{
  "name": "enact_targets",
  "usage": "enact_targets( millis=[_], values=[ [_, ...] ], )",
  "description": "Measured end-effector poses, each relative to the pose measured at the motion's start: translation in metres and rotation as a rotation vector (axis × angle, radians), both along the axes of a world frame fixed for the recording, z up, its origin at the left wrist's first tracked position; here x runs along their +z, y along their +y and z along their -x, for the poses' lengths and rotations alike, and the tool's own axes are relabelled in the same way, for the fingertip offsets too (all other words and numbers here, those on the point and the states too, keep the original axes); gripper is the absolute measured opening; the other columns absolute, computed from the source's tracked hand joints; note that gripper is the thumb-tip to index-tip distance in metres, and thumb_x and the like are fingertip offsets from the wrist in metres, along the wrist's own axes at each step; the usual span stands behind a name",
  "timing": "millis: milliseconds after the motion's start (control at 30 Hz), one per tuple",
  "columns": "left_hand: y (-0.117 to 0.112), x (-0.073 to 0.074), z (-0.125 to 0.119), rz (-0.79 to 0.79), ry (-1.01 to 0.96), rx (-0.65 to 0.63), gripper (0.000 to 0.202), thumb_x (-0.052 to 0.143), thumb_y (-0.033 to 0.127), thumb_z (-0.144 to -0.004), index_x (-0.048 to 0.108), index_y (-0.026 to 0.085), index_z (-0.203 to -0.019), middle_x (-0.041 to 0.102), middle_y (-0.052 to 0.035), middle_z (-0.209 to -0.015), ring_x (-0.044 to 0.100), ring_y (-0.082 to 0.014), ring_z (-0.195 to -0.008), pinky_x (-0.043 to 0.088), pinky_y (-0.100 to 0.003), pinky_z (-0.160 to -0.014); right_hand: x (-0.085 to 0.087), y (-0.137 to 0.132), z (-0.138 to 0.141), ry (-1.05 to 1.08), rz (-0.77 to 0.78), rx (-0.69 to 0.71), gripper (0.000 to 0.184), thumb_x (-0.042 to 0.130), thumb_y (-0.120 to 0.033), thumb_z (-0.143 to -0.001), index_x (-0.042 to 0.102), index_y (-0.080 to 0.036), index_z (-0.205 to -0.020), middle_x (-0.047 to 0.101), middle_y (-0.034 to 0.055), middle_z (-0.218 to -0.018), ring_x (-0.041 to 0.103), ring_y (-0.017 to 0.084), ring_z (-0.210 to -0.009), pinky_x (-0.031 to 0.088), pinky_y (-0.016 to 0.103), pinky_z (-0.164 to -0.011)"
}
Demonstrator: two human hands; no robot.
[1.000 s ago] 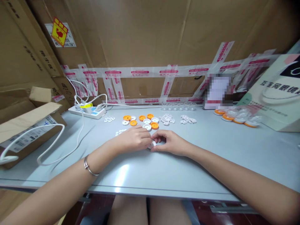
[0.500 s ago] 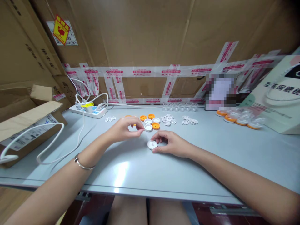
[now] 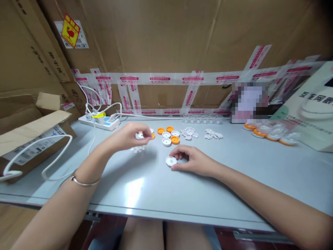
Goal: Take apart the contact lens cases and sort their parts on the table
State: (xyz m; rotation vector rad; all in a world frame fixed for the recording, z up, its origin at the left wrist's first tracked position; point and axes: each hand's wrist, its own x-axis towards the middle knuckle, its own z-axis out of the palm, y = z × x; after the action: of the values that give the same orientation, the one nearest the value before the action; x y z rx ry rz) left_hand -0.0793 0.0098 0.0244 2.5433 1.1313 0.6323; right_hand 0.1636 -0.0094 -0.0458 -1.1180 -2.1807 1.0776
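Note:
My right hand (image 3: pixel 193 160) rests on the grey table (image 3: pixel 234 180), its fingertips curled around a white round cap (image 3: pixel 171 161) that lies open side up. My left hand (image 3: pixel 129 136) hovers above the table to the left, fingers pinched together over a cluster of orange and white caps (image 3: pixel 168 135); what it pinches is too small to name. Several tiny white discs (image 3: pixel 137 149) lie just below that hand. A metal bangle (image 3: pixel 83 181) circles my left wrist.
Small white rings (image 3: pixel 189 132) lie in heaps behind the caps. Clear pots with orange lids (image 3: pixel 270 133) stand at the right beside a pale paper bag (image 3: pixel 309 111). A power strip (image 3: pixel 100 122) with white cables and a cardboard box (image 3: pixel 28 142) occupy the left. Taped cardboard walls the back.
My left hand has lifted away from the white cap and moved left and back toward the cluster of caps. My right hand has stayed at the white cap.

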Motion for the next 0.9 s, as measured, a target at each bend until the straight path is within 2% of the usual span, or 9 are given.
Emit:
enact_targets(
  millis=[67, 167, 300, 500, 600, 700, 767, 800, 900],
  values=[
    [0.008, 0.009, 0.025, -0.039, 0.234, 0.185, 0.011, 0.052, 0.022, -0.069, 0.062, 0.015, -0.069, 0.064, -0.0011, -0.07, 0.055, -0.0128, -0.065, 0.04, -0.022, -0.061, 0.001, 0.0, 0.0, -0.009, -0.002, -0.004, 0.029, 0.07, -0.033, -0.063, 0.062, -0.017, -0.086, 0.053, 0.0004, -0.078, 0.049, 0.013, -0.074, 0.04, 0.025, -0.068],
    [0.017, 0.015, 0.061, 0.108, 0.526, 0.467, 0.009, 0.05, 0.016, -0.061, 0.059, 0.016, -0.062, 0.06, 0.0003, -0.062, 0.052, -0.0134, -0.059, 0.035, -0.021, -0.052, 0.002, -0.001, 0.001, -0.023, 0.005, 0.0, 0.028, 0.069, -0.032, -0.064, 0.062, -0.018, -0.086, 0.053, 0.0006, -0.079, 0.05, 0.013, -0.074, 0.04, 0.025, -0.068],
    [0.023, 0.009, 0.08, 0.243, 0.644, 0.568, 0.01, 0.048, 0.014, -0.056, 0.058, 0.017, -0.059, 0.059, -0.0002, -0.06, 0.051, -0.0141, -0.058, 0.033, -0.021, -0.05, 0.002, -0.001, 0.001, -0.031, 0.008, 0.006, 0.029, 0.069, -0.033, -0.064, 0.061, -0.018, -0.087, 0.053, 0.0009, -0.08, 0.05, 0.014, -0.075, 0.04, 0.026, -0.069],
    [0.029, -0.009, 0.068, 0.27, 0.607, 0.506, 0.008, 0.051, 0.017, -0.056, 0.059, 0.017, -0.059, 0.059, -0.0005, -0.061, 0.053, -0.0148, -0.058, 0.032, -0.021, -0.05, 0.002, -0.001, 0.001, -0.032, -0.002, 0.005, 0.028, 0.069, -0.033, -0.064, 0.061, -0.018, -0.087, 0.053, 0.0004, -0.079, 0.05, 0.014, -0.075, 0.04, 0.026, -0.069],
    [0.027, -0.008, 0.063, 0.247, 0.633, 0.497, 0.005, 0.053, 0.018, -0.058, 0.058, 0.018, -0.059, 0.059, -0.0008, -0.059, 0.052, -0.0152, -0.055, 0.031, -0.022, -0.049, 0.003, -0.002, 0.001, -0.033, 0.0, 0.005, 0.027, 0.069, -0.032, -0.064, 0.061, -0.018, -0.087, 0.053, 0.0004, -0.08, 0.05, 0.014, -0.075, 0.04, 0.026, -0.069],
    [0.016, -0.004, 0.043, 0.108, 0.613, 0.468, 0.01, 0.054, 0.024, -0.067, 0.059, 0.017, -0.061, 0.059, -0.0027, -0.06, 0.052, -0.0165, -0.054, 0.032, -0.024, -0.049, 0.004, -0.002, 0.002, -0.03, 0.01, -0.002, 0.028, 0.069, -0.032, -0.063, 0.062, -0.018, -0.087, 0.053, 0.0005, -0.079, 0.05, 0.014, -0.075, 0.04, 0.026, -0.069],
    [0.006, -0.004, 0.02, -0.067, 0.493, 0.348, 0.015, 0.05, 0.024, -0.076, 0.061, 0.016, -0.068, 0.062, -0.0044, -0.068, 0.055, -0.0172, -0.062, 0.036, -0.025, -0.055, 0.004, -0.001, 0.002, -0.025, 0.013, -0.008, 0.028, 0.07, -0.031, -0.063, 0.062, -0.017, -0.086, 0.052, 0.0004, -0.078, 0.05, 0.013, -0.074, 0.04, 0.026, -0.069],
    [0.0, -0.006, 0.006, -0.136, 0.404, 0.23, 0.015, 0.047, 0.019, -0.078, 0.062, 0.016, -0.076, 0.064, -0.0049, -0.077, 0.056, -0.0169, -0.07, 0.038, -0.025, -0.061, 0.004, -0.001, 0.002, -0.02, 0.012, -0.009, 0.028, 0.07, -0.031, -0.063, 0.062, -0.017, -0.086, 0.052, 0.0004, -0.078, 0.05, 0.013, -0.074, 0.04, 0.026, -0.069],
    [-0.014, -0.019, -0.029, -0.168, 0.26, -0.053, 0.018, 0.046, 0.009, -0.079, 0.062, 0.016, -0.085, 0.064, -0.0041, -0.085, 0.057, -0.0147, -0.078, 0.041, -0.024, -0.07, 0.002, 0.0, 0.001, -0.003, 0.006, -0.005, 0.028, 0.07, -0.032, -0.063, 0.063, -0.017, -0.086, 0.053, 0.0003, -0.077, 0.05, 0.013, -0.073, 0.04, 0.026, -0.068]
  ],
)
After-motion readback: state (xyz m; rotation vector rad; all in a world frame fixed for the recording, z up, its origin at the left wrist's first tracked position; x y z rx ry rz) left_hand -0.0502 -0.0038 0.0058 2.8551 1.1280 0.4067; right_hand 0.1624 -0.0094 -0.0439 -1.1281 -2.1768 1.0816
